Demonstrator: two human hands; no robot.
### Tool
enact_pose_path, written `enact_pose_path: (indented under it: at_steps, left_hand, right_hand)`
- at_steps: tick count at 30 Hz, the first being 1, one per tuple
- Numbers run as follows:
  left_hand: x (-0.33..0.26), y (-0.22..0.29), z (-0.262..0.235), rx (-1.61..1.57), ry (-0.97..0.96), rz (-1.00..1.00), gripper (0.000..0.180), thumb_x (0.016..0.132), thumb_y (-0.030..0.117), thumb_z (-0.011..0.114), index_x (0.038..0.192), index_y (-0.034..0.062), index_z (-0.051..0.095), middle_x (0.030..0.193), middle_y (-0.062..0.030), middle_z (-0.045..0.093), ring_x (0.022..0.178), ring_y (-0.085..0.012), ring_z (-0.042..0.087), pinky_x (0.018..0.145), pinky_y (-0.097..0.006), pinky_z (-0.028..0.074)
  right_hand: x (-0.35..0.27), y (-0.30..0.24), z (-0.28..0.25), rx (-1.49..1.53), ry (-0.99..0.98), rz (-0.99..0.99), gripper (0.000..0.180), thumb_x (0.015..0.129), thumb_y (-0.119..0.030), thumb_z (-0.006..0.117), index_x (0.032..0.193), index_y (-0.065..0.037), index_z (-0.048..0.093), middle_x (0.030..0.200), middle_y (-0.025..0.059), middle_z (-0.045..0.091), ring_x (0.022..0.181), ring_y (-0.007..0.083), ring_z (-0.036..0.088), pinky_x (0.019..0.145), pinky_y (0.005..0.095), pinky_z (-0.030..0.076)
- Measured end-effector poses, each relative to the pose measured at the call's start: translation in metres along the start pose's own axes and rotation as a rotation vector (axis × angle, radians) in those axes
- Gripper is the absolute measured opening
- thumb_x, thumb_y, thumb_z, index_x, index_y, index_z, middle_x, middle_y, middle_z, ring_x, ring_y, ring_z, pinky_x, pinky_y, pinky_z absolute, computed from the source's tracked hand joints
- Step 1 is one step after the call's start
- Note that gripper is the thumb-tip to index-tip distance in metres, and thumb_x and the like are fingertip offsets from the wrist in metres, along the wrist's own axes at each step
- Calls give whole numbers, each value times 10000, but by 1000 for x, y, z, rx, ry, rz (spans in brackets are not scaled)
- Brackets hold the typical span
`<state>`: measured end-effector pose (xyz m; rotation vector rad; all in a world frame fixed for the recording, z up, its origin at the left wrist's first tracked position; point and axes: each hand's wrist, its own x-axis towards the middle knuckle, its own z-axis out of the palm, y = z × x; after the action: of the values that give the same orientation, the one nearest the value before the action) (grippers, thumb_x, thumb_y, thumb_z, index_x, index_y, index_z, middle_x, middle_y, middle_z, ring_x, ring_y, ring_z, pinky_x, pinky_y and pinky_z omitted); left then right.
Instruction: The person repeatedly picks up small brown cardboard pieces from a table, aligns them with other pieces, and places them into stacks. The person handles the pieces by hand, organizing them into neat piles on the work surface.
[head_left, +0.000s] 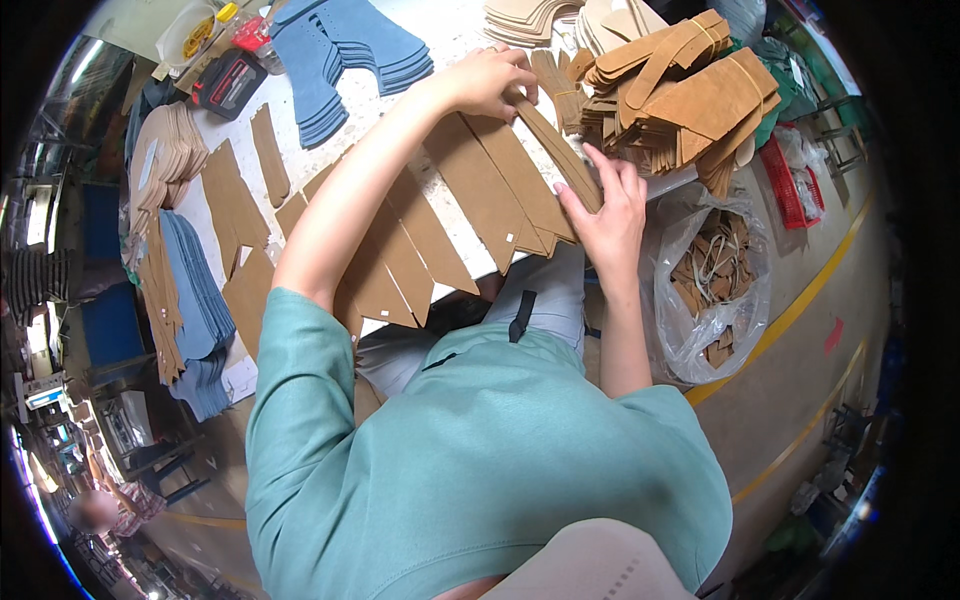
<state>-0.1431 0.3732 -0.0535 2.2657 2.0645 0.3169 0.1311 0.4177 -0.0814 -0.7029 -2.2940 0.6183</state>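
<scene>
A narrow stack of brown leather strips (pixel 560 150) lies slanting at the right end of a row of brown pieces on the table. My left hand (pixel 490 85) reaches across to its far end, fingers closed round it. At the near end, my right hand (pixel 612 215) has the strips between thumb and fingers. Just left of them lie wide brown leather pieces (pixel 480 180) with notched ends, edge to edge, a few bearing small white tags. More notched pieces (pixel 410 235) lie beneath and beyond my left forearm.
Blue leather stacks (pixel 340 60) lie at the back, near a black battery-like block (pixel 229 84). Banded tan leather bundles (pixel 690 90) pile up at the far right. A clear bag of scraps (pixel 712 290) stands beside the table, with a red basket (pixel 792 178) behind it.
</scene>
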Motion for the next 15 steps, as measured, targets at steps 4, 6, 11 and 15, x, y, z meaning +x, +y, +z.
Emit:
enact_pose_path:
  at_steps: [4,6,11,15]
  left_hand:
    - [5,-4,-3,2,-42,6,367,656,140,785,1013,179,708,1075,-64,583,1100,-287,534,969,-404,455]
    - [5,-5,-4,-10,-58,3,364,656,140,793,1009,171,709,1041,-59,604,1071,-278,553,948,-400,470]
    - [1,-7,-6,-81,-105,-38,345,672,148,799,1005,152,709,946,-42,652,982,-257,602,904,-389,496]
    - [-2,-7,-6,-104,-80,-43,332,688,131,788,1010,152,712,945,-43,662,981,-254,610,891,-384,503]
  right_hand:
    - [5,8,9,-2,-4,21,395,793,-206,742,1172,-117,678,982,123,628,963,320,561,887,420,461]
    - [7,11,14,24,-3,48,348,796,-195,738,1135,-125,699,971,113,629,960,316,564,880,417,462]
    - [8,10,22,227,77,77,224,785,-118,725,1007,-134,750,963,72,634,960,284,568,863,403,464]
    - [6,4,17,-10,139,-191,213,772,-89,720,977,-133,757,951,55,625,961,270,563,882,407,460]
